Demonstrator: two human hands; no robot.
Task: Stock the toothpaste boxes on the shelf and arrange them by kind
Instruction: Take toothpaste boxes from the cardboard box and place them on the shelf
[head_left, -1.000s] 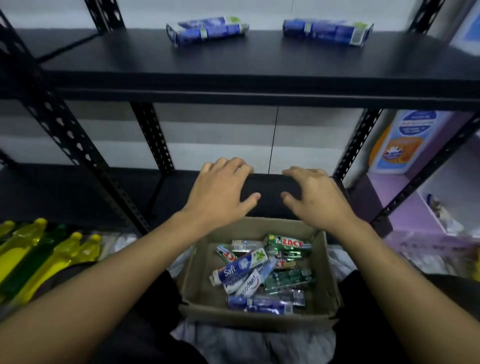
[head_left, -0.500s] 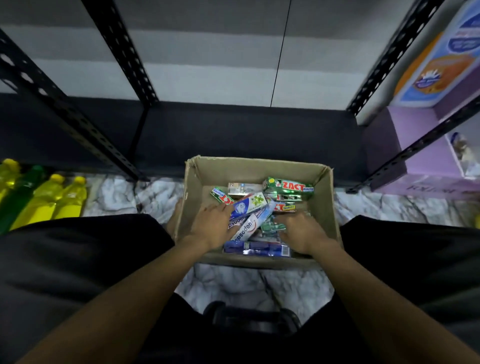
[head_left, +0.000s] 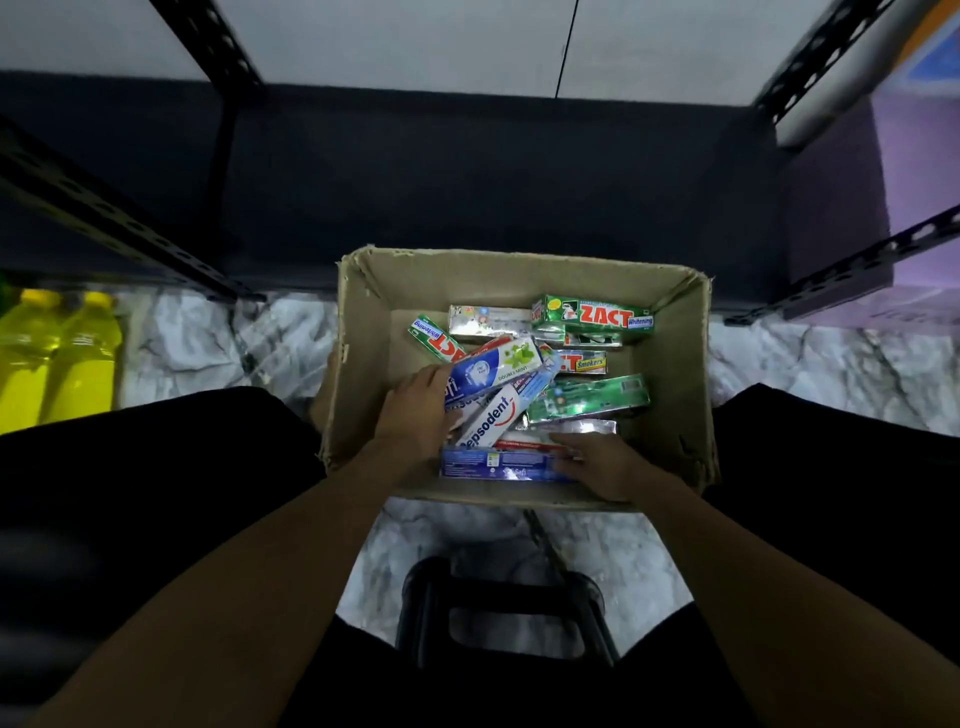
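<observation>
A person sitting before a black metal rack reaches both hands into an open brown cardboard carton of toothpaste boxes, which stands on the white marbled floor between the knees and just in front of the rack's dark bottom shelf. The left hand grips the near end of a blue-and-white double-mint toothpaste box, fingers curled round it; this box lies aslant on top of a white Pepsodent toothpaste box. The right hand lies on the right end of a long dark-blue toothpaste box set flat along the carton's near wall (whether its fingers pinch the box or merely rest on it cannot be told). The other boxes lie loose in the carton: a green Zact whitening box against the far wall, a silver box beside it, and a shiny green box towards the right. Yellow plastic bottles stand on the floor at the left, a purple crate sits at the right, and a black stool shows beneath the person.
</observation>
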